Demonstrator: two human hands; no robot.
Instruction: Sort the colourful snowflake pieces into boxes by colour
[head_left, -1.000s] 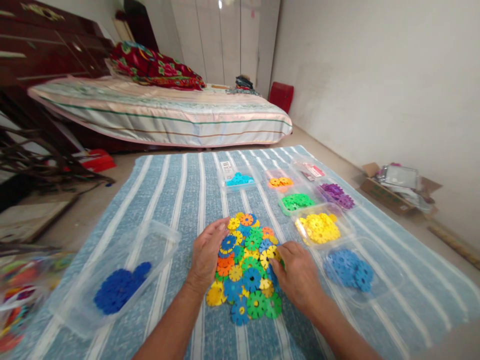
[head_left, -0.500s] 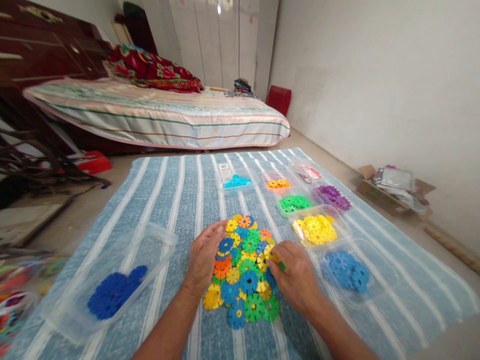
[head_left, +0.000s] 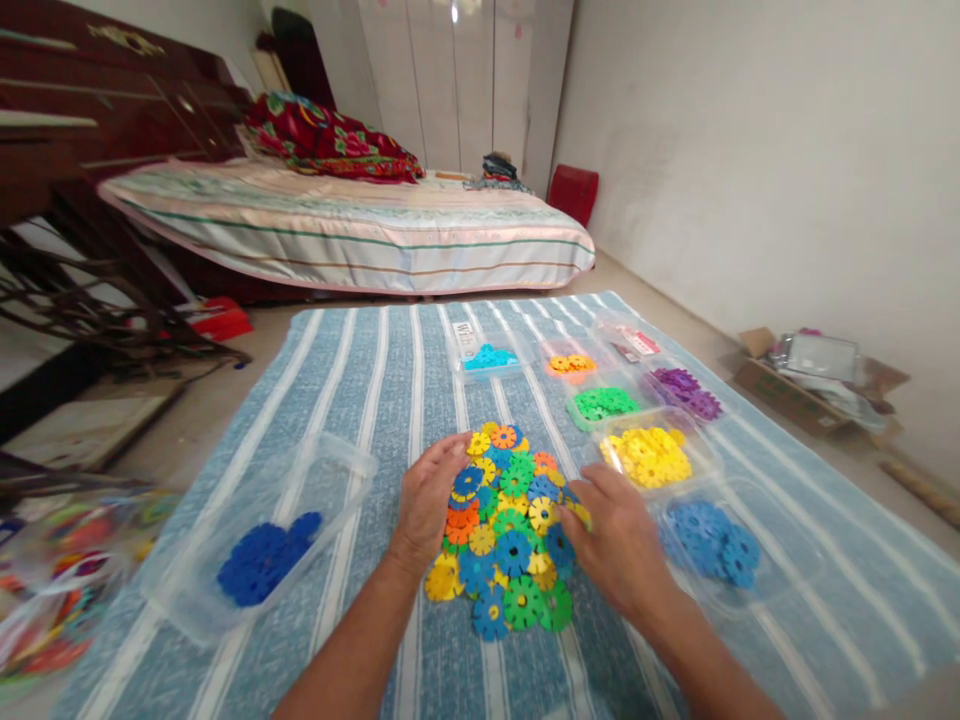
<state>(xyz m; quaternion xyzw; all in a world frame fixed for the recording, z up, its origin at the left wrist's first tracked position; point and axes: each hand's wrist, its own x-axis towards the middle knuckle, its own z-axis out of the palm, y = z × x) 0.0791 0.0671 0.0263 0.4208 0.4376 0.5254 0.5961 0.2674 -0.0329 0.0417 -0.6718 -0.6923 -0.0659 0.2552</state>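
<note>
A heap of flower-shaped plastic discs [head_left: 513, 552] in yellow, blue, green and orange lies between my hands. My left hand [head_left: 429, 505] rests along the heap's left edge, fingers stretched out and holding nothing. At the right edge, my right hand [head_left: 616, 540] is closed in a pinch on a yellow disc [head_left: 579, 510], partly hidden by the fingers. Just beyond that hand is a clear box of yellow discs [head_left: 651, 456]. To its right sits a box of lighter blue discs [head_left: 709, 540]. A long clear box with dark blue discs [head_left: 262, 560] stands on the left.
Smaller boxes hold green discs [head_left: 604, 403], orange discs [head_left: 571, 364], purple discs [head_left: 684, 392] and turquoise discs [head_left: 490, 357]. All stand on a blue striped cloth [head_left: 360, 400]. A bed [head_left: 360, 225] is behind; a cardboard box [head_left: 795, 385] stands at right.
The whole view has shifted, so things appear farther right. My right hand has drawn slightly away from the heap with a yellow disc in its fingers. My left hand stays by the heap.
</note>
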